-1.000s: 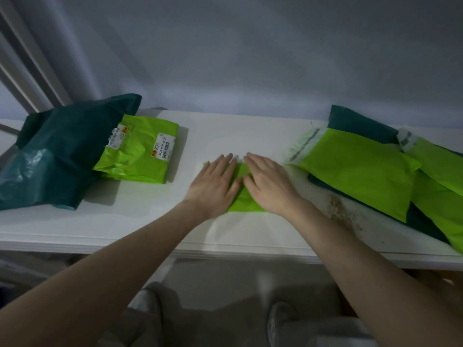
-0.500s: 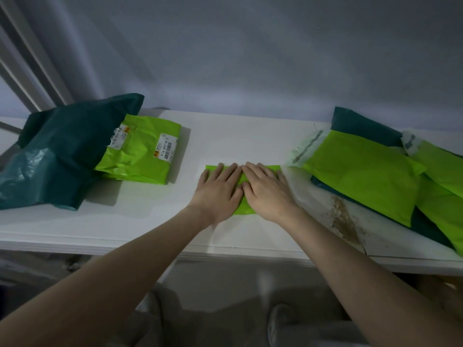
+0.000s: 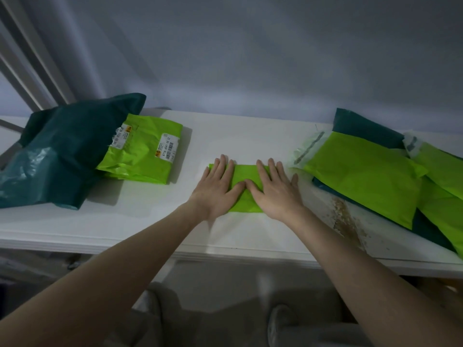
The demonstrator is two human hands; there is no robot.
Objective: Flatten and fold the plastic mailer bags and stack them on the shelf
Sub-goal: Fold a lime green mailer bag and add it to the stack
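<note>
A small folded bright green mailer bag (image 3: pixel 245 172) lies flat in the middle of the white shelf (image 3: pixel 150 221). My left hand (image 3: pixel 217 186) presses palm-down on its left part, fingers spread. My right hand (image 3: pixel 274 190) presses flat on its right part; the thumbs nearly touch. At the left, a stack of folded green mailers (image 3: pixel 142 154) with white labels rests against a dark teal bag (image 3: pixel 57 151). At the right lies a loose pile of unfolded green mailers (image 3: pixel 363 176) over a dark teal mailer (image 3: pixel 360 126).
A grey wall rises right behind the shelf. A brown stain (image 3: pixel 344 221) marks the shelf near the right pile. The shelf's front edge runs just below my wrists. My shoes and the floor show below.
My hands have slid apart sideways over the folded green mailer, with the fingers spreading and more of the bag showing between them.
</note>
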